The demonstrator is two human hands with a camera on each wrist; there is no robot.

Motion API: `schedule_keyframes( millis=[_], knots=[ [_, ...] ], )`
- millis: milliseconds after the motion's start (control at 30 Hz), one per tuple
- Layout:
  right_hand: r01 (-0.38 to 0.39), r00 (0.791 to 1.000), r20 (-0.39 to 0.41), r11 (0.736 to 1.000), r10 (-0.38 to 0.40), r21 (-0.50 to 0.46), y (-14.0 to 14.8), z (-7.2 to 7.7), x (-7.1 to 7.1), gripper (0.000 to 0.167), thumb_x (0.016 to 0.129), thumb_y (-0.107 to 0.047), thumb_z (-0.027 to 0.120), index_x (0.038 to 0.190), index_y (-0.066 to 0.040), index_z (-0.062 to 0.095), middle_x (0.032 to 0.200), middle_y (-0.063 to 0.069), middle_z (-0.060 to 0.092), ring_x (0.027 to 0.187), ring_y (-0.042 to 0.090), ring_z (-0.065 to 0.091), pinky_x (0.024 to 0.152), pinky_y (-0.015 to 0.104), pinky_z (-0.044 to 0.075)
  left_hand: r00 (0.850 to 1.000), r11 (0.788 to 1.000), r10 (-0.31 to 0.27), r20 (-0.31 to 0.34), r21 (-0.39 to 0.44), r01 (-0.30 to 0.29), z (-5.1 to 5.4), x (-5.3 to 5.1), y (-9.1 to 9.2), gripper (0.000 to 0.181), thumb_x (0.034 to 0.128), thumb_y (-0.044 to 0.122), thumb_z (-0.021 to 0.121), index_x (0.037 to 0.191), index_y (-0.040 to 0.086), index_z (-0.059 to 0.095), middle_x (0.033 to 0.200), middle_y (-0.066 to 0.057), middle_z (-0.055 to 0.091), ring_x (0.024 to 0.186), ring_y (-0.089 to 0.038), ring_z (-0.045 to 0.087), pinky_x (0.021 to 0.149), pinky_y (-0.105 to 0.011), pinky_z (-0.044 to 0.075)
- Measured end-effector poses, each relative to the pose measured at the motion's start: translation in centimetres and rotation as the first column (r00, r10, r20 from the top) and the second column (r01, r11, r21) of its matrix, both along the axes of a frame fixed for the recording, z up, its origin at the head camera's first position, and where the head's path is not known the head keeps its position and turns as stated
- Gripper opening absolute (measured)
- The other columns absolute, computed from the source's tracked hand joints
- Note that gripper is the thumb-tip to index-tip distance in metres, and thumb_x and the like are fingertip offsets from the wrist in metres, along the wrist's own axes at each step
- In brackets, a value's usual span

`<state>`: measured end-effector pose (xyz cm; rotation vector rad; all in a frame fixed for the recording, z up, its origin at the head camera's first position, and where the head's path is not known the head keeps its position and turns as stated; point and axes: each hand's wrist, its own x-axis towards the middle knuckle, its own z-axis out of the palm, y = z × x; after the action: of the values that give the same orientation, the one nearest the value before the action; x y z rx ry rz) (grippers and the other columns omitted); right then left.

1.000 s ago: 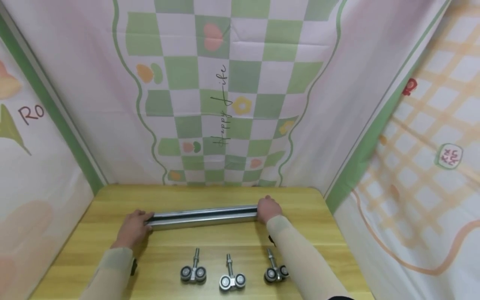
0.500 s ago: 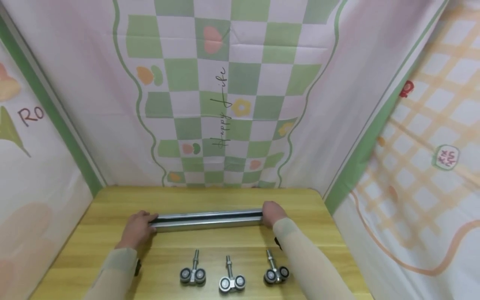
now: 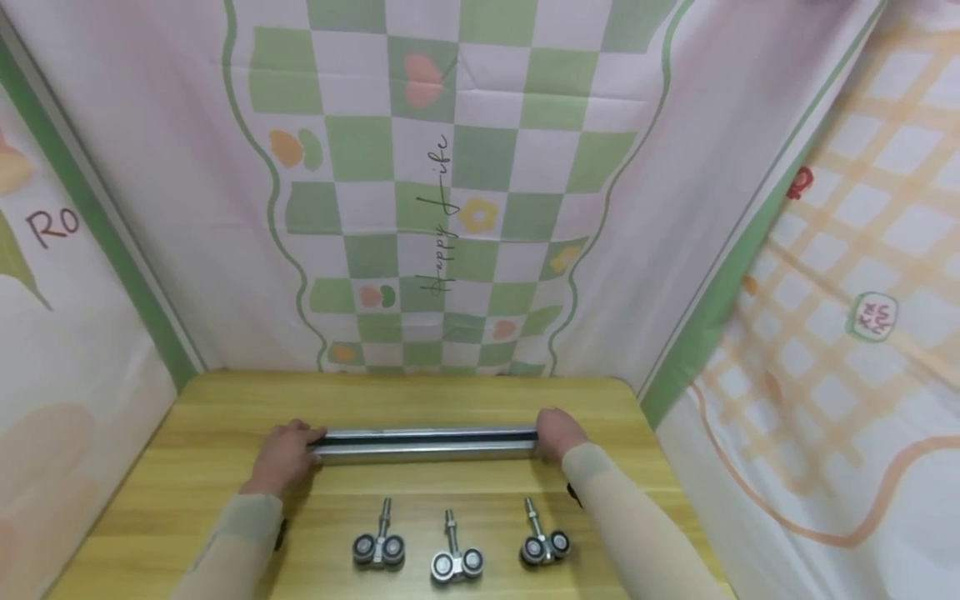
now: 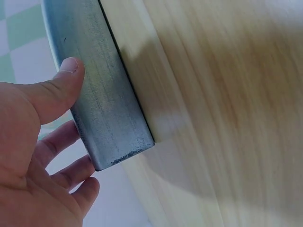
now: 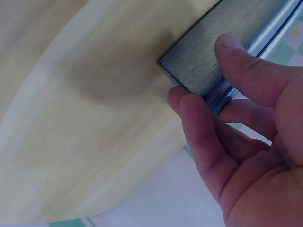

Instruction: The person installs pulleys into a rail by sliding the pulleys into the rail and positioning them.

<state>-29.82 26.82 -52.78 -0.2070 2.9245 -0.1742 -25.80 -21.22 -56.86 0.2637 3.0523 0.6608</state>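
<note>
A long metal channel rail [image 3: 427, 451] lies lengthwise across the wooden table, its dark slot facing up. At its left end my left hand [image 3: 282, 457] grips it; in the left wrist view the thumb presses the near side wall and the other fingers curl behind. My right hand [image 3: 561, 434] holds the opposite end, with the thumb on the side wall and fingertips at the end edge in the right wrist view. Nearer to me lie three twin-wheel roller hangers with threaded bolts: a left one [image 3: 379, 547], a middle one [image 3: 457, 565] and a right one [image 3: 545, 546].
The wooden tabletop [image 3: 420, 400] ends at a back edge against a hanging checkered cloth [image 3: 480, 167]. Printed cloths also hang at the left [image 3: 67, 333] and right [image 3: 810, 400] sides.
Both hands have shifted the rail slightly to the right and turned it, its right end coming nearer, so it now lies level across the view. The roller hangers stay put on the table.
</note>
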Motion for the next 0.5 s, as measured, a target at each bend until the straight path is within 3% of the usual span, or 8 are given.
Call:
schedule_keyframes(
  millis=[200, 500],
  knots=[
    [-0.010, 1.000, 0.005, 1.000, 0.011, -0.021, 0.7, -0.3, 0.5, 0.023, 0.069, 0.000, 0.080, 0.070, -0.009, 0.059, 0.067, 0.003, 0.059, 0.062, 0.020, 0.057, 0.062, 0.035, 0.055, 1.000, 1.000, 0.009, 0.022, -0.005, -0.009, 0.2, 0.1, 0.3, 0.052, 0.0835, 0.012, 0.075, 0.133, 0.006, 0.063, 0.132, -0.029, 0.052, 0.117, -0.052, 0.047, 0.097, -0.068, 0.039],
    [0.006, 1.000, -0.025, 0.999, -0.007, -0.042, 1.6, -0.8, 0.7, 0.022, 0.068, -0.003, 0.080, 0.068, -0.008, 0.058, 0.068, 0.004, 0.058, 0.063, 0.021, 0.055, 0.065, 0.038, 0.055, 1.000, 1.000, 0.010, 0.024, -0.022, -0.009, 1.3, 0.6, 1.3, 0.052, 0.0816, 0.011, 0.077, 0.131, 0.004, 0.064, 0.127, -0.030, 0.055, 0.112, -0.053, 0.051, 0.096, -0.067, 0.041]
  ],
)
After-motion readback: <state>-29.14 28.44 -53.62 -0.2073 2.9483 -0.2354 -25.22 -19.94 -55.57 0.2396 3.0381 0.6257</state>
